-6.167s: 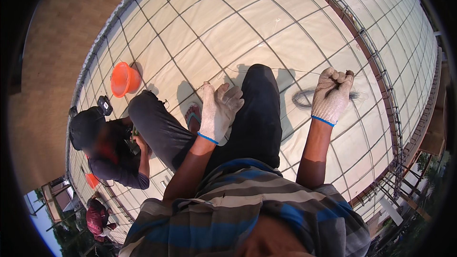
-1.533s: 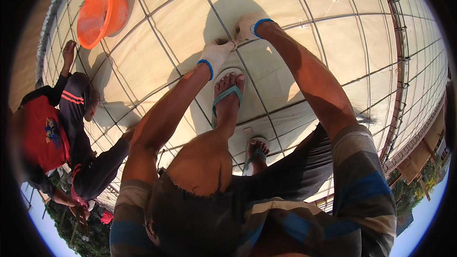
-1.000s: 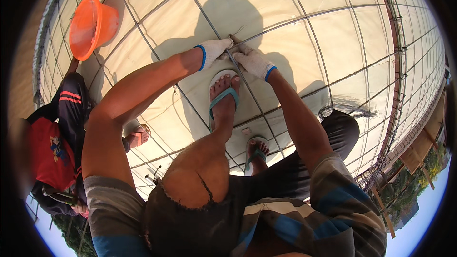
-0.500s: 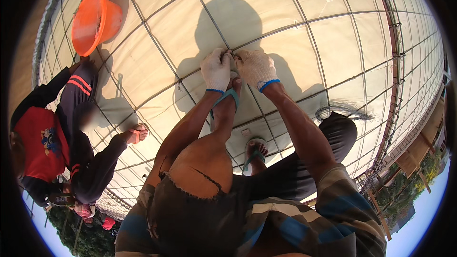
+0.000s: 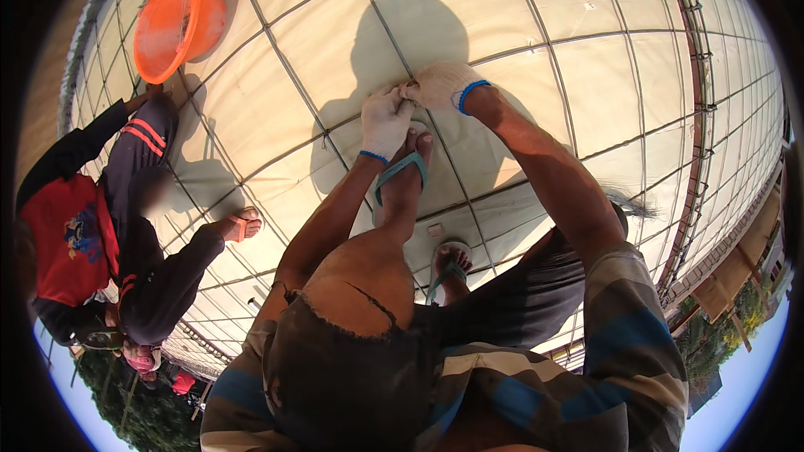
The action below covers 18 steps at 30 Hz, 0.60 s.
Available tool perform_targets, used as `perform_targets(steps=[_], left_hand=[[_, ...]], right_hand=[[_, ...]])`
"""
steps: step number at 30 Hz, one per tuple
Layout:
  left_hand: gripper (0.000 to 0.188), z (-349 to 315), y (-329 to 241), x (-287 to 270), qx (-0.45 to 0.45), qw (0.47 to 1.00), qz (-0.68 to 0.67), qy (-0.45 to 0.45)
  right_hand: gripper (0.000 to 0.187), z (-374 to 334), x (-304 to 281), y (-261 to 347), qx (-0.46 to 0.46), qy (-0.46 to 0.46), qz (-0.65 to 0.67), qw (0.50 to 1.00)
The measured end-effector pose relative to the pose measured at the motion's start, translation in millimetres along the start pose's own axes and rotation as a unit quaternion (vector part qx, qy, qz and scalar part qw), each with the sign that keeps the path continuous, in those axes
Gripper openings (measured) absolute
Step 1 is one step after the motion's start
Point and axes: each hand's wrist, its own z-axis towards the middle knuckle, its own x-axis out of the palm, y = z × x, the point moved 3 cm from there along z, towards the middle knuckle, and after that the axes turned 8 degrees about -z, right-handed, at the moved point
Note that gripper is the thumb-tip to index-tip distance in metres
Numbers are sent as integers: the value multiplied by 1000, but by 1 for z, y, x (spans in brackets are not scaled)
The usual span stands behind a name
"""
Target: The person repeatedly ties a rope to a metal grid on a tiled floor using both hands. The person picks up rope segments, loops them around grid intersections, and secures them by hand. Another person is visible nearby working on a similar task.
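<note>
- Okay, closest to my head cam is the striped shirt [image 5: 502,393], then a bare knee [image 5: 356,285] poking out of ripped dark trousers [image 5: 343,377]. Deep crouch, probably so both arms can reach down that low.
- Left hand [image 5: 386,121] and right hand [image 5: 445,86], in pale knit gloves with blue cuffs, meet at one crossing of the bar grid [image 5: 550,42]. Fingers are bunched in close on both; I can't tell from up here what, if anything, they're clamped on.
- Left comes in from below, right from the side with the elbow swung out. I'd guess that's so they don't block each other.
- Grid lies over a pale sheet [image 5: 314,21]. The front foot [image 5: 402,188], in a teal-strapped sandal, is just below the hands, I reckon for balance. The other foot [image 5: 453,259] sits farther back.
- Wispy bundle of thin strands [image 5: 634,204] by the right knee, partly hidden; looks parked within easy reach.
- Off left, an orange bowl [image 5: 163,25] on the grid, with a co-worker in a red top [image 5: 63,234] near it.
- Way out: reddish-brown strip [image 5: 699,109] on the right, greenery [image 5: 716,339] beyond.
</note>
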Motion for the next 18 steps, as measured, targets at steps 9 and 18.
perform_targets(steps=[9, 18], left_hand=[[27, 53, -23, -36, 14, 990, 82, 112], [43, 27, -42, -23, -158, 908, 281, 266]], right_hand=[[36, -20, 55, 14, 56, -156, 27, 986], [58, -8, 12, -55, 213, 55, 347, 912]])
